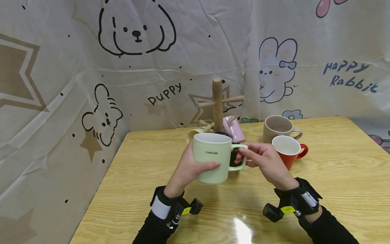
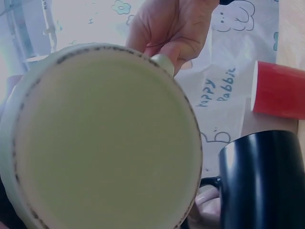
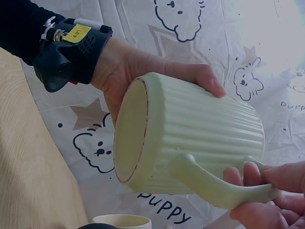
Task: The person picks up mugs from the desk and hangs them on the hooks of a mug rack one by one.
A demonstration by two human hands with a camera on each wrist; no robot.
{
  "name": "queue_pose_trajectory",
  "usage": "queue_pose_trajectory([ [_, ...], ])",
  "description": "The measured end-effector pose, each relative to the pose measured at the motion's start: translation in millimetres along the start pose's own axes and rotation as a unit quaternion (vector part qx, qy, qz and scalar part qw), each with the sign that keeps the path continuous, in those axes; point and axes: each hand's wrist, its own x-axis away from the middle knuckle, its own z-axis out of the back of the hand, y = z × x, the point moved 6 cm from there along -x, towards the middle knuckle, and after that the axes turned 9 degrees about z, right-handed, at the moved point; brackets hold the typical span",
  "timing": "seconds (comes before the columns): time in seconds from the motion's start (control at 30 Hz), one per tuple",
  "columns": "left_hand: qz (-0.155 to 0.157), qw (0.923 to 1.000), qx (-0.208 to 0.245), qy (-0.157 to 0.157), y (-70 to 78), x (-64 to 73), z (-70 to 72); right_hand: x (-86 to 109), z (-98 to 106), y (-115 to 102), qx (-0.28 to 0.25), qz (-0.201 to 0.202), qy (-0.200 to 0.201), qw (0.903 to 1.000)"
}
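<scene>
A pale green ribbed mug (image 1: 212, 169) marked "concise" is held upright above the table between both hands. My left hand (image 1: 190, 166) grips its body from the left, thumb across the front. On the other side my right hand (image 1: 265, 159) pinches the handle (image 3: 214, 191) with thumb and fingers. The left wrist view looks straight at the mug's underside (image 2: 105, 138). Behind the mug rises a wooden mug tree (image 1: 217, 108) with pegs; a lilac mug (image 1: 234, 130) and a cream mug (image 1: 192, 134) are at its lower pegs. A black mug (image 2: 262, 181) is mostly hidden in the head view.
Right of the tree, a red mug (image 1: 286, 157) with a white inside stands in front of a beige mug (image 1: 271, 132). The wooden table (image 1: 137, 183) ends at the back against a printed cloth (image 1: 146, 101), which also hangs along the left side.
</scene>
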Motion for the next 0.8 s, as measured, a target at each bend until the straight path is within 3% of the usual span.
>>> queue_pose_trajectory([
  [0.17,0.007,1.0,0.003,0.002,-3.9,-4.4,-2.2,-0.8,2.7,3.3,0.007,-0.019,0.003,0.9998],
  [0.43,0.015,0.9996,0.023,-0.001,-7.9,-7.9,1.2,-6.1,7.2,11.5,-0.016,-0.017,-0.001,0.9997],
  [0.57,0.025,0.9972,0.071,0.003,-12.2,-9.7,10.9,-8.5,16.0,10.7,-0.051,0.007,0.035,0.998],
  [0.67,0.001,0.9899,0.141,0.011,-12.7,-13.3,26.0,-7.6,29.0,3.5,-0.116,0.049,0.107,0.9863],
  [0.8,-0.031,0.9678,0.247,0.034,-9.3,-22.7,50.5,-4.2,47.5,-6.2,-0.202,0.12,0.214,0.9483],
])
